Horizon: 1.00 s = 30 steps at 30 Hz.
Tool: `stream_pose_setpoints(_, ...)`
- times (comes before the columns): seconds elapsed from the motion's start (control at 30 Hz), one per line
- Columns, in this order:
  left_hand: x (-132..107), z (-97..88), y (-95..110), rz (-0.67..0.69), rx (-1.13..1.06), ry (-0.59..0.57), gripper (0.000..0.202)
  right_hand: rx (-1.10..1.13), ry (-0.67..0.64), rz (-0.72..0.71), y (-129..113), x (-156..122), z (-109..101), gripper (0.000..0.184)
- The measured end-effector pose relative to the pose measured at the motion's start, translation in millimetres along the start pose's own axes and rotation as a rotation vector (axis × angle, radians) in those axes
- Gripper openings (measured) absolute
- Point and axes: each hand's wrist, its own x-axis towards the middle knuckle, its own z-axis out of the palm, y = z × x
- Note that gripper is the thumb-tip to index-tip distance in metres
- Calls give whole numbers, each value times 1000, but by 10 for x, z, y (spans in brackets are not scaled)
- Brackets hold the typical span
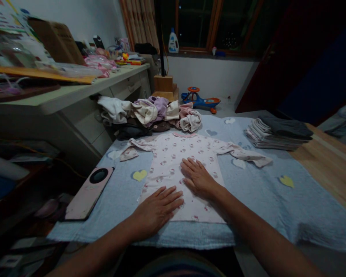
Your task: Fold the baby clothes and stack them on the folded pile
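Note:
A small pale pink shirt (175, 152) with a tiny printed pattern lies spread flat, sleeves out, on a light blue blanket (256, 192) with heart shapes. My left hand (157, 209) rests flat on the shirt's lower left part, fingers stretched out. My right hand (197, 177) lies flat on the shirt's middle, fingers spread. Neither hand holds anything.
A heap of unfolded clothes (150, 113) sits beyond the shirt. A stack of folded clothes (278, 134) lies at the right. A pink phone (89, 192) rests on the blanket's left edge. A cluttered desk (75, 92) stands left; a toy ride-on car (200, 100) is on the floor behind.

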Motion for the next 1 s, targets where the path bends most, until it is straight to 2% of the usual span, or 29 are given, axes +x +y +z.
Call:
stream_pose_setpoints(0.1,-21,42,13,24,-26,-3,47,47,-57,-195,-100,-34,61,54)
stream_pose_setpoints(0.17,-38,60,25,32,-52,0,48,53,-99,-267,-115,-44,69,53)
stream_pose_setpoints(0.27,-59,37,39,25,-105,10,47,13,-124,-260,-54,14,2,55)
stream_pose_setpoints(0.4,-68,-66,-23,5,-217,39,39,-12,-133,-132,5,223,-124,53)
stream_pose_setpoints(0.5,-49,-136,-135,-44,-248,144,33,85,-154,-219,-96,371,-120,52)
stream_pose_setpoints(0.6,-16,-171,-217,-71,-211,169,32,181,-190,-359,-259,445,-27,50)
stream_pose_setpoints(0.73,-44,-144,-227,-127,-153,112,36,134,-181,-403,-345,484,105,52)
stream_pose_setpoints(0.83,-146,-62,-233,-145,-26,83,41,32,-120,-428,-263,536,151,54)
stream_pose_setpoints(1.0,-302,75,-257,-206,160,138,55,-85,-82,-378,-33,710,125,61)
